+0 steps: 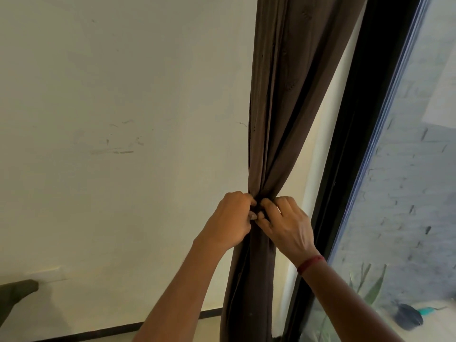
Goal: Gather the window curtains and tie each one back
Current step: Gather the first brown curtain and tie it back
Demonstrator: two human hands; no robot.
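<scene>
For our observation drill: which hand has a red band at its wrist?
The right hand, beside the window; a red band circles its wrist. The left hand has a bare wrist. Both grip the curtain.

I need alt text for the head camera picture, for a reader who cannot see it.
The left hand and the right hand pinch a gathered brown curtain at its narrowest point, fingers curled into the folds. The curtain hangs between a cream wall and a black window frame; a red band circles the right wrist.
</scene>
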